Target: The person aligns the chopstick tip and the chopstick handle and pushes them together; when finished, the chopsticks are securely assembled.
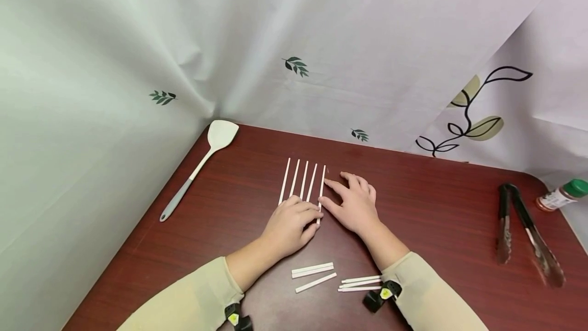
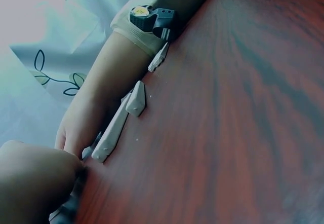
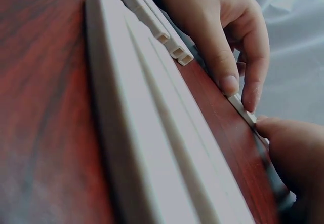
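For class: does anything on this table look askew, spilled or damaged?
Slightly: toward the near side, one short stick slants away from the short pair beside it. The rightmost long stick, which the left hand pinches, also seems angled slightly differently from the four long sticks beside it. Nothing looks spilled or damaged.

Found a row of five sticks point(image 1: 304, 178) in the middle of the worktop point(image 1: 220, 208), with the left hand point(image 1: 291, 221) at their near ends and the right hand point(image 1: 356, 206) against the right side of the rightmost stick point(image 1: 322, 188). Saw three sticks point(image 1: 312, 269) nearer, just left of another group point(image 1: 360, 284) partly covered by the right sleeve point(image 1: 427, 292). Spotted the spatula point(image 1: 201, 163) near the left edge, the tongs point(image 1: 504, 213) well right, the bottle point(image 1: 559, 197) just right of their far end, the curtain point(image 1: 257, 65) behind.
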